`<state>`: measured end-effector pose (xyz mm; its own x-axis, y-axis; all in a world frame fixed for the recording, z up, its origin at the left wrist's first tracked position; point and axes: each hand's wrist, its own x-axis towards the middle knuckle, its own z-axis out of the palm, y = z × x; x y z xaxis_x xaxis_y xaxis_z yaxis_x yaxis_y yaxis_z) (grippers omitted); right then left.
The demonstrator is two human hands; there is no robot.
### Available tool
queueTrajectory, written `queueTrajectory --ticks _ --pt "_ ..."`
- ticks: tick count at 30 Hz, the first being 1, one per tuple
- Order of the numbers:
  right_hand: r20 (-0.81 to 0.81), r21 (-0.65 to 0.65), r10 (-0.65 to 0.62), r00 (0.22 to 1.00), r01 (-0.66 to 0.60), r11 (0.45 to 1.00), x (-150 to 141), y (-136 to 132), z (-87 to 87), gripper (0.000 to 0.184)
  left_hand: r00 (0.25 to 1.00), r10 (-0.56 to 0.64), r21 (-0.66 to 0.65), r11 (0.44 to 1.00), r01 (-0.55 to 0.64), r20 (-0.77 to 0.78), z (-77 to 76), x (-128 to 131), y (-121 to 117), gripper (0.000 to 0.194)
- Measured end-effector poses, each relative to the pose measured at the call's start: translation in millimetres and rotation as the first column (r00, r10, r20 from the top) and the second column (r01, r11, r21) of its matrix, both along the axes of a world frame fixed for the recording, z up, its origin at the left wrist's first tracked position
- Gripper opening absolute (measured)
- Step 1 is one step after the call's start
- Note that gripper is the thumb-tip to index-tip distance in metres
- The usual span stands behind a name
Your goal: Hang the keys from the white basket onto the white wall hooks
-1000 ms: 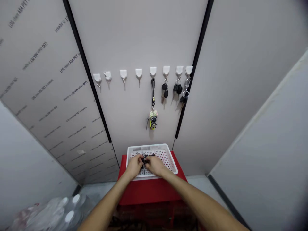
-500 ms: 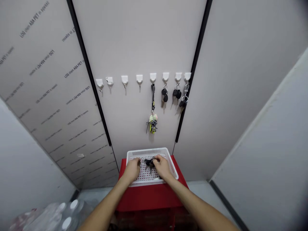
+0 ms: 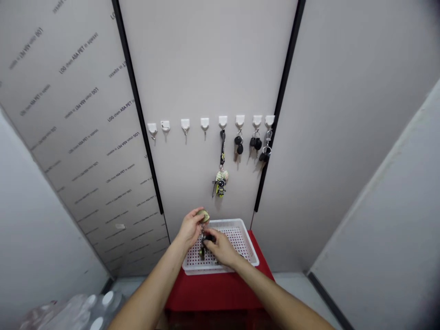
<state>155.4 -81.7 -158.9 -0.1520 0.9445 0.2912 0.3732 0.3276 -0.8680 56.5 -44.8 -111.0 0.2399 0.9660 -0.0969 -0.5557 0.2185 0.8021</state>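
Observation:
My left hand [image 3: 191, 226] is closed on a rounded yellow-green keychain charm [image 3: 205, 216], raised over the left part of the white basket [image 3: 252, 250]. Below the charm hang a metal ring and a bunch of keys [image 3: 202, 252]. Fingers of my right hand [image 3: 220, 247] pinch the dark part of that bunch and partly hide it. Under both hands, the perforated basket rests on a red stand [image 3: 213, 293]. Something small beside my right wrist, inside the basket, is too covered to make out.
White hooks [image 3: 205, 123] run in a row along the wall. A lanyard with an astronaut charm [image 3: 221, 183] and several key sets [image 3: 256, 141] hang from those on the right. Clear bottles with white caps [image 3: 108, 299] stand at lower left. Grey panels close in both sides.
My left hand has risen from the basket's left side with the charm, lifting the keys. My right hand has shifted left with them. The view has tilted slightly upward.

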Motion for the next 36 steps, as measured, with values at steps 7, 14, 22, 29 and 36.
queueTrajectory --ticks 7,14,22,29,36 --pt "-0.205 -0.179 -0.008 0.979 -0.029 0.984 5.9 4.6 10.3 0.01 0.997 0.033 0.002 0.999 -0.033 0.074 14.9 0.8 5.6 0.018" --pt "-0.222 -0.141 0.048 0.974 -0.081 0.987 2.2 12.1 28.3 0.014 0.996 0.01 0.028 1.0 -0.013 0.088 24.6 3.2 5.5 0.017" --pt "0.165 0.156 -0.189 0.968 0.164 0.974 5.5 12.9 47.4 0.017 0.996 0.068 0.087 0.994 -0.073 0.063 34.1 -4.7 6.9 0.016" --pt "0.121 0.166 -0.151 0.981 0.13 0.978 13.5 24.6 95.4 0.013 0.903 0.347 0.191 0.933 -0.305 -0.253 35.1 -26.8 15.4 0.014" --pt "-0.191 0.103 -0.174 0.966 0.196 0.975 9.0 55.8 156.8 0.008 0.911 0.308 0.529 0.84 -0.124 -0.276 84.6 2.6 29.1 0.015"
